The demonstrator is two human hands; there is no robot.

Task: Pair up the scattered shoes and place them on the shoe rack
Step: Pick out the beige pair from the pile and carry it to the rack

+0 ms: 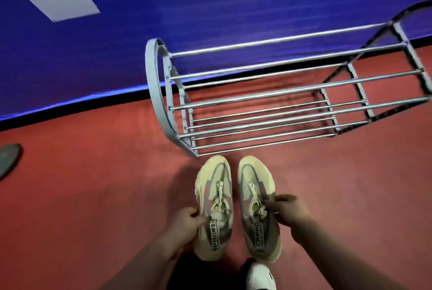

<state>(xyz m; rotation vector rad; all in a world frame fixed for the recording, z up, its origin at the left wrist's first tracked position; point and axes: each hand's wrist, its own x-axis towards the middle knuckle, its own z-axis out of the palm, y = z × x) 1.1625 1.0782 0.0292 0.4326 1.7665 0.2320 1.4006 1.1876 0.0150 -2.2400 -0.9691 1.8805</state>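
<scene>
A: White shoe (259, 275) at the bottom edge, is that the nearest thing?

B: Yes. Just above it, the left hand (187, 219) grips the left sneaker (214, 207) by its outer side. The right hand (289, 210) curls round the right sneaker (256, 207) near the laces.

A: How do they lie?

B: Side by side with a gap between, toes toward the shoe rack (280, 93). The rack stands on the red floor (93, 196) by the blue wall (163, 20).
</scene>
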